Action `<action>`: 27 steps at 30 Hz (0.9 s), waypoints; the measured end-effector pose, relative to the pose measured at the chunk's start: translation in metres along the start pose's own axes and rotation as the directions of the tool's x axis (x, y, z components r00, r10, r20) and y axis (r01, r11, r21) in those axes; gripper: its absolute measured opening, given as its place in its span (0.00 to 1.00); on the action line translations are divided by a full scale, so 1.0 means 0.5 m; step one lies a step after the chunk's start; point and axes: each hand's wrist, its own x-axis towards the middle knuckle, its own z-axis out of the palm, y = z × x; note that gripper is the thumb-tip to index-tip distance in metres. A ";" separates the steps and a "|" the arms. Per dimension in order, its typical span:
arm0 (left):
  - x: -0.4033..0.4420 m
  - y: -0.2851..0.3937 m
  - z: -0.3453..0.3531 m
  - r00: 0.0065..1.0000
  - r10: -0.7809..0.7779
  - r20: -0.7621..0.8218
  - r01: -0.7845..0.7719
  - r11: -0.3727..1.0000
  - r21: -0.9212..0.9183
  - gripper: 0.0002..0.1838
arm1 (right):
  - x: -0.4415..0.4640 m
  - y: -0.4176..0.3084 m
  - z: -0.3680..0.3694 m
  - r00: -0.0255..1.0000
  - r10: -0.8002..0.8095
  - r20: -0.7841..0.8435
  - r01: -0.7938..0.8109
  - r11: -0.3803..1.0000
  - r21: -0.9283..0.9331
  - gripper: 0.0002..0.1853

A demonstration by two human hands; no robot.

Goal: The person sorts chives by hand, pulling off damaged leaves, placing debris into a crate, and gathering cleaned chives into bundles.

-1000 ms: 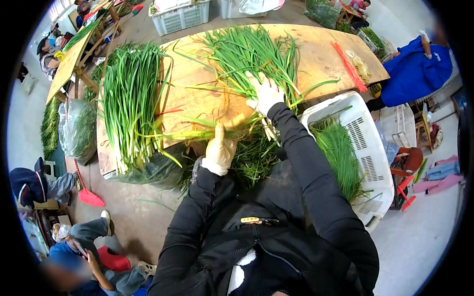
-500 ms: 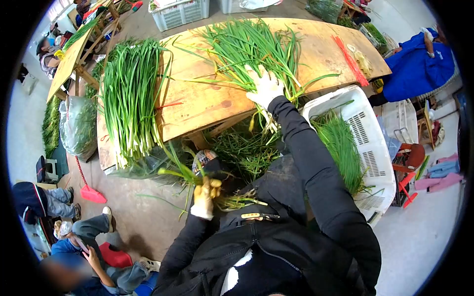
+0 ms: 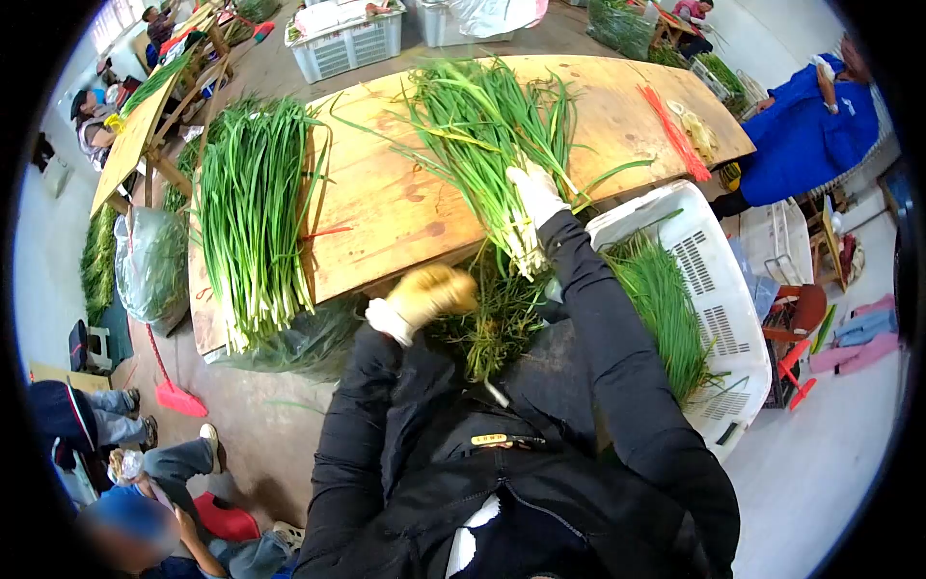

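A loose bunch of garlic chives (image 3: 482, 145) lies across the wooden table, its pale root ends jutting over the near edge. My right hand (image 3: 536, 193), in a white glove, is closed around the right side of the stalks. Near the table edge, left of those root ends, is my left hand (image 3: 424, 297) in a yellow-stained glove. Its fingers are curled and somewhat blurred; whatever they hold is hidden. Below and right of it is a tangle of thin green and brownish leaf scraps (image 3: 492, 343) above my lap. A neat pile of chives (image 3: 256, 212) lies at the table's left end.
The wooden table (image 3: 386, 207) holds red ties (image 3: 675, 130) and pale gloves (image 3: 696, 130) at its right. A white crate (image 3: 709, 289) with chives stands by my right arm. A clear bag (image 3: 152, 265) and red dustpan (image 3: 180, 399) are left. Several people are around.
My left hand has risen toward the table edge, and the yellowish leaves beside it are gone from there. My right hand has shifted slightly right and down, now gripping the stalks instead of lying spread.
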 end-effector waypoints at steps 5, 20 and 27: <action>0.106 0.045 -0.057 0.820 0.314 -0.478 -0.280 0.949 0.143 0.38 | -0.050 -0.081 0.057 0.991 -0.091 0.100 0.135 0.664 -0.735 0.34; 0.242 0.054 -0.013 0.614 0.549 -0.567 -0.109 0.770 0.628 0.61 | 0.001 0.064 -0.166 0.998 0.021 -0.060 -0.044 0.905 -0.424 0.15; 0.221 0.051 -0.041 0.738 0.402 -0.541 -0.410 0.905 0.113 0.51 | -0.149 -0.035 -0.154 0.989 0.117 0.088 -0.123 0.990 0.075 0.08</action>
